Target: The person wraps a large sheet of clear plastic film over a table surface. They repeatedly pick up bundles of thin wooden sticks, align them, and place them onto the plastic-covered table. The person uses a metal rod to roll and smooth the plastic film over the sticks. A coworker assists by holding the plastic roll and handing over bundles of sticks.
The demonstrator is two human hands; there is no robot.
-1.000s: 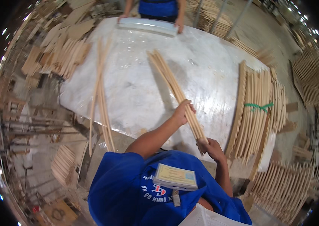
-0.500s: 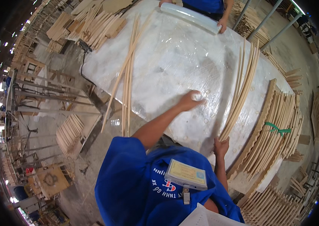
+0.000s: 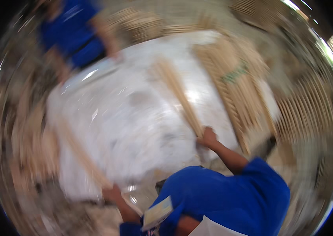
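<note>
The view is smeared by motion. At the near left edge of the white sheeted table [image 3: 135, 129], my left hand [image 3: 113, 193] is closed around the near end of some thin wooden strips [image 3: 82, 155], which slant away to the far left. Further right, my right hand [image 3: 208, 137] grips the near end of another bundle of wooden strips [image 3: 178, 90], fanned out over the table toward the back. Clear plastic film seems to cover the tabletop. At the far left, a co-worker [image 3: 74, 35] in blue stands with hands by the roll of clear film [image 3: 89, 76].
Right of my bundle lies a stack of wooden slats [image 3: 235, 78] tied with a green band [image 3: 235, 72], flanked by wavy-edged pieces. More slats [image 3: 306, 106] are piled at the far right. Blurred wood pieces [image 3: 36, 149] lie beyond the table's left side.
My left hand has gone from the film's middle to the strips at left and closed on them. My right hand still holds its bundle. The whole view has swung right.
</note>
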